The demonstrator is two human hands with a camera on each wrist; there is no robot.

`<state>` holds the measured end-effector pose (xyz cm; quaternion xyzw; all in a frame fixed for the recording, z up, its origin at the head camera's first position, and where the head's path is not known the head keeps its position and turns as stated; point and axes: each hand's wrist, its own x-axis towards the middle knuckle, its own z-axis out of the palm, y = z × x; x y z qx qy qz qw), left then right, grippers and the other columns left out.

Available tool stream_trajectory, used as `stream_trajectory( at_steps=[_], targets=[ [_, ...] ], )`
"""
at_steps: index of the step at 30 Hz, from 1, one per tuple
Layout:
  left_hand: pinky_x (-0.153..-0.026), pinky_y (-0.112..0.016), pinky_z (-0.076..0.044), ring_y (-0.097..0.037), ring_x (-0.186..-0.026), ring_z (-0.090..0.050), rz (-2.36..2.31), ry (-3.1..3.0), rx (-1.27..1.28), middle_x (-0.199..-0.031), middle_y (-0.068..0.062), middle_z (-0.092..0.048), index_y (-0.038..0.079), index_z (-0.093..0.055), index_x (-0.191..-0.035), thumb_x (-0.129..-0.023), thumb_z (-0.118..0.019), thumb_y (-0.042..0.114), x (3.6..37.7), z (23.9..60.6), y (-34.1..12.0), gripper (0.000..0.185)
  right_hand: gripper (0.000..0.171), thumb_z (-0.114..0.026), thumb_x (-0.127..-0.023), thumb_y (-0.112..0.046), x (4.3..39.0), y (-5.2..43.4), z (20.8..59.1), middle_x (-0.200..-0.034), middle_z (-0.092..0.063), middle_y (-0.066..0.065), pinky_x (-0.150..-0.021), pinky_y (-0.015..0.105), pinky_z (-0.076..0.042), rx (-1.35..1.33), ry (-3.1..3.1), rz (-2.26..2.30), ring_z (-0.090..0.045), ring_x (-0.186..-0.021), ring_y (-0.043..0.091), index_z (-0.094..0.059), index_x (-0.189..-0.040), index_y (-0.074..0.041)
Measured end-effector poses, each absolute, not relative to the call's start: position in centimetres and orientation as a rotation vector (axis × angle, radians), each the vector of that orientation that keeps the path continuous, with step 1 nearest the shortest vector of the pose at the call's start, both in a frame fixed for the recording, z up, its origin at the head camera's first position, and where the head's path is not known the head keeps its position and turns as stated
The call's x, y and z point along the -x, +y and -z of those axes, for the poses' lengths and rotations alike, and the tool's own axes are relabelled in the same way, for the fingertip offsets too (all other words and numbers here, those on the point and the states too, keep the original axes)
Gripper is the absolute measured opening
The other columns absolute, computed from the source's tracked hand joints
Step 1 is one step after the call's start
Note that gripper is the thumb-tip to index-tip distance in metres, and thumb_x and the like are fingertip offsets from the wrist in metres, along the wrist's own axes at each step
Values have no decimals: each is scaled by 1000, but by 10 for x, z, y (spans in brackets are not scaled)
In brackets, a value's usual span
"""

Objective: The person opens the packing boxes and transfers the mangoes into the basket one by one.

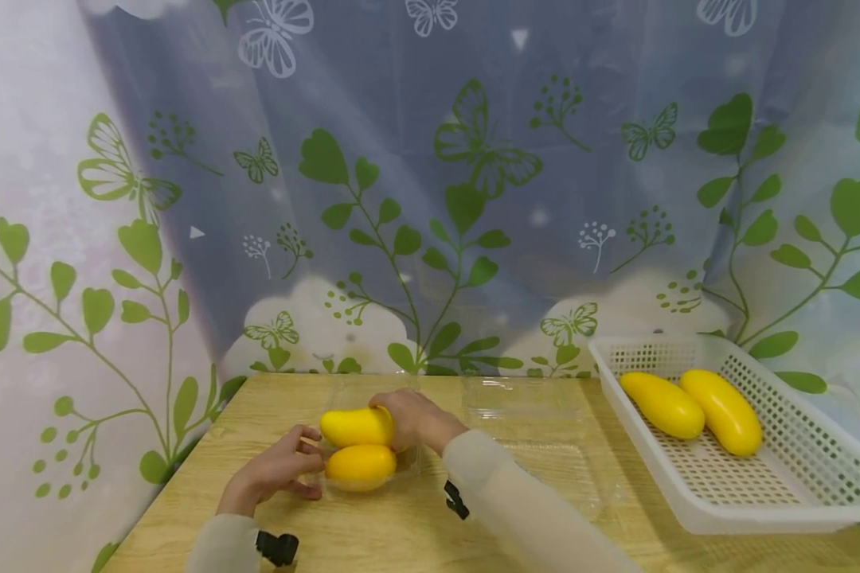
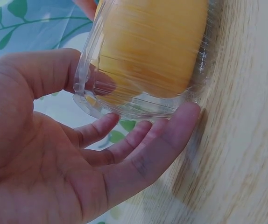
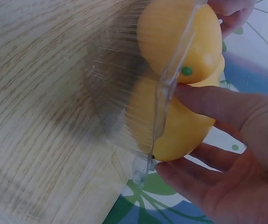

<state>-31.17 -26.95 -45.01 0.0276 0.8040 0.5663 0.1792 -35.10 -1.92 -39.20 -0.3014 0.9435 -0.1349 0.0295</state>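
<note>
Two yellow mangoes lie in a clear plastic box (image 2: 138, 112) on the wooden table. My right hand (image 1: 412, 418) grips the right end of the far mango (image 1: 354, 427). In the right wrist view, its thumb lies between the two fruits and its other fingers reach round the far one. The near mango (image 1: 361, 464) rests beside it, with a green dot on its end. At the box's left end, my left hand (image 1: 279, 465) holds the wall, its index finger over the rim and its thumb low on the outside.
Another clear plastic box (image 1: 559, 469) stands with its lid open right of my right forearm. Farther right is a white perforated basket (image 1: 774, 517) with two more mangoes (image 1: 722, 410) inside. A patterned curtain (image 1: 416, 199) hangs behind the table.
</note>
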Motion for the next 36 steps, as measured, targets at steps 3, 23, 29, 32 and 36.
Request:
stream_trajectory(
  at_steps=[3, 23, 29, 32, 36],
  targets=[
    [-78, -47, -67, -31, -108, -60, -1603, 2272, -83, -133, -33, -42, -6, -26, -141, -93, -62, 6, 312, 450, -270, 62, 65, -88, -78, -7, 352, -20, 393, -137, -67, 3, -108, 42, -54, 908, 2922, 426, -61, -128, 27, -64, -138, -17],
    [-79, -46, -67, -31, -109, -60, -1617, 2264, -107, -133, -33, -42, -6, -26, -143, -93, -62, 7, 310, 451, -272, 63, 62, -88, -79, -9, 356, -26, 402, -132, -70, 2, -101, 41, -57, 928, 2980, 378, -64, -121, 25, -66, -136, -18],
    [-78, -46, -67, -31, -107, -59, -1618, 2267, -102, -132, -32, -43, -6, -26, -143, -94, -62, 7, 311, 452, -271, 62, 61, -88, -78, -8, 356, -26, 402, -131, -71, 3, -103, 40, -57, 955, 2981, 406, -64, -122, 26, -67, -135, -17],
    [-79, -46, -67, -31, -107, -59, -1616, 2261, -118, -133, -33, -42, -6, -25, -144, -95, -61, 8, 311, 451, -271, 62, 62, -88, -76, -5, 356, -25, 400, -132, -71, 4, -106, 40, -55, 960, 2962, 458, -63, -123, 26, -67, -134, -15],
    [-79, -46, -67, -31, -108, -59, -1608, 2257, -130, -134, -34, -41, -6, -24, -144, -96, -60, 8, 310, 450, -271, 62, 63, -87, -76, -4, 357, -25, 394, -134, -69, 4, -108, 40, -55, 963, 2936, 465, -62, -126, 26, -67, -135, -14]
  ],
)
